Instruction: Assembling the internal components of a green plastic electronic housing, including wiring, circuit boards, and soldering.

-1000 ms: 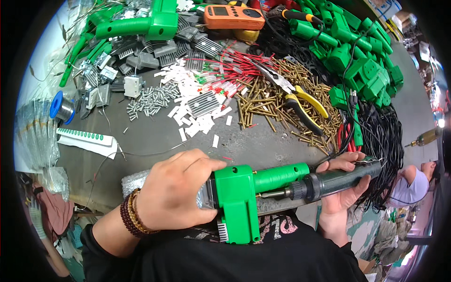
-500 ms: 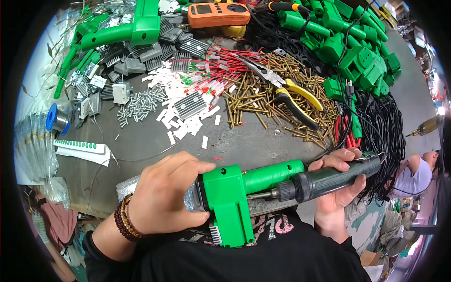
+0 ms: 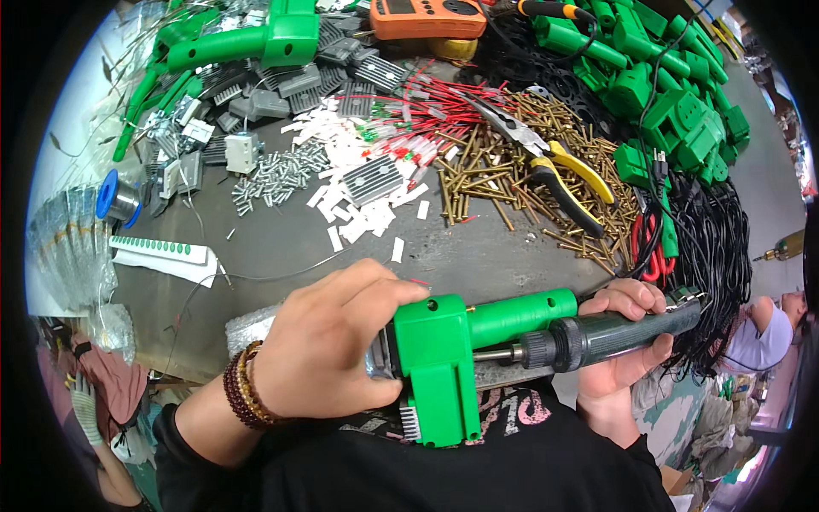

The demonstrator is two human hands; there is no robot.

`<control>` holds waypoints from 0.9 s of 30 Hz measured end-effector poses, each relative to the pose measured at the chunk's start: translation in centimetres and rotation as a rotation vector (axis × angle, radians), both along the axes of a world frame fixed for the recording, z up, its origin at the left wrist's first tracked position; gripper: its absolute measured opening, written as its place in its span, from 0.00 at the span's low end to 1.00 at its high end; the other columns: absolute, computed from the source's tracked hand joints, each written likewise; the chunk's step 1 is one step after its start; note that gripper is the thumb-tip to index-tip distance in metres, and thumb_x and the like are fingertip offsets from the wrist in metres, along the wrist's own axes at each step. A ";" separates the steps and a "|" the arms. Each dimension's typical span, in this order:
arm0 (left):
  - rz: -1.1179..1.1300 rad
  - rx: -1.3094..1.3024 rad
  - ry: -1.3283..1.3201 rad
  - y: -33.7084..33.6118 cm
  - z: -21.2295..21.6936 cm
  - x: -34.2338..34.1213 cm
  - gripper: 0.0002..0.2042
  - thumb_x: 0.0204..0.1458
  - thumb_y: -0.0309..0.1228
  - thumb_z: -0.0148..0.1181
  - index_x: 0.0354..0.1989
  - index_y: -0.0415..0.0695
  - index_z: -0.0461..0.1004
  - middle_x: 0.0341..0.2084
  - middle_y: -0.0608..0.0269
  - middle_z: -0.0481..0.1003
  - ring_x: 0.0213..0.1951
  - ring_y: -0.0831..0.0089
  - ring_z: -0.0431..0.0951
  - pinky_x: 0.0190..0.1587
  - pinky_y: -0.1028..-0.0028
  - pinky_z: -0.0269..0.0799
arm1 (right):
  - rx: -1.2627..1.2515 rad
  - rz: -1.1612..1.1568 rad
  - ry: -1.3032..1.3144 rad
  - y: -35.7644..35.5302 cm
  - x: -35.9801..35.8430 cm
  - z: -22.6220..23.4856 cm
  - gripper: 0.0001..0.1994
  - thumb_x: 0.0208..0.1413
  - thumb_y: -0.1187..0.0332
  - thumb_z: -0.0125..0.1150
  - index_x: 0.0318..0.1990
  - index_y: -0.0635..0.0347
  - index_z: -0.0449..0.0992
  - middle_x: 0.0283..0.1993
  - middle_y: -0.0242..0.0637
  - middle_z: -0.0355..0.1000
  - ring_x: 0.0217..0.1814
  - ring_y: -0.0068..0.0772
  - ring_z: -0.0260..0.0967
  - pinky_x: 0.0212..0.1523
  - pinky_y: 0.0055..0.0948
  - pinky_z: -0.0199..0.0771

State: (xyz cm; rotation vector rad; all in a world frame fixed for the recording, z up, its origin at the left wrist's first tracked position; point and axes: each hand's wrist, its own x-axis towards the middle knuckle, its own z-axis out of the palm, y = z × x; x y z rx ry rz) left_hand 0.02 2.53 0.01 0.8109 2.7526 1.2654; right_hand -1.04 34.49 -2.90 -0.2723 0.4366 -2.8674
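The rear end of the green plastic housing is hidden under the left hand, whose fingers curl closed around it, thumb underneath; whatever metal part sits at that end shows only as a grey sliver. The right hand wraps its fingers around the dark handle of an electric screwdriver, its shaft lying along the housing's barrel, the tip out of sight behind the green plastic. Both are held low, just in front of the person's black shirt, at the near edge of the grey workbench.

Beyond the hands lie a heap of brass screws, yellow-handled pliers on top of them, red-leaded components, scattered white tabs and grey finned heatsinks. More green housings pile up at the far right (some cut off by the rim), above black cables. An orange meter is half cropped at the top. A blue solder spool sits at the left.
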 end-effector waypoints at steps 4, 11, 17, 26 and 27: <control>-0.002 0.002 -0.019 0.0 0.2 0.3 0.30 0.32 0.30 0.70 0.51 0.42 0.73 0.40 0.56 0.75 0.41 0.56 0.78 0.43 0.65 0.75 | -0.020 0.008 -0.002 -0.1 0.1 0.0 0.21 0.45 0.72 0.78 0.42 0.42 0.72 0.47 0.19 0.65 0.50 0.18 0.66 0.70 0.38 0.55; 0.005 -0.008 0.000 0.1 0.2 0.3 0.30 0.32 0.29 0.69 0.52 0.39 0.74 0.40 0.53 0.77 0.42 0.56 0.78 0.44 0.64 0.75 | -0.024 0.017 0.029 -0.3 0.0 0.6 0.21 0.43 0.73 0.79 0.41 0.42 0.73 0.46 0.19 0.66 0.48 0.18 0.66 0.70 0.39 0.56; 0.020 -0.030 0.007 0.3 0.4 0.5 0.30 0.33 0.31 0.69 0.51 0.39 0.74 0.41 0.53 0.76 0.42 0.55 0.78 0.43 0.64 0.75 | -0.015 0.055 0.132 0.4 -0.7 0.2 0.25 0.40 0.74 0.80 0.46 0.39 0.76 0.45 0.19 0.68 0.46 0.17 0.67 0.70 0.39 0.56; 0.023 -0.045 0.034 0.2 0.3 0.5 0.31 0.31 0.31 0.69 0.52 0.41 0.74 0.40 0.53 0.75 0.39 0.56 0.78 0.39 0.65 0.75 | -0.010 -0.025 0.114 1.3 -1.9 0.9 0.24 0.46 0.73 0.76 0.50 0.40 0.75 0.52 0.19 0.70 0.49 0.19 0.67 0.69 0.43 0.55; 0.013 -0.043 0.036 0.1 0.3 0.5 0.31 0.31 0.31 0.69 0.52 0.41 0.74 0.40 0.53 0.75 0.39 0.56 0.78 0.39 0.65 0.75 | 0.023 -0.061 0.083 1.3 -2.1 1.0 0.24 0.47 0.71 0.76 0.52 0.40 0.75 0.53 0.20 0.70 0.50 0.19 0.67 0.69 0.42 0.54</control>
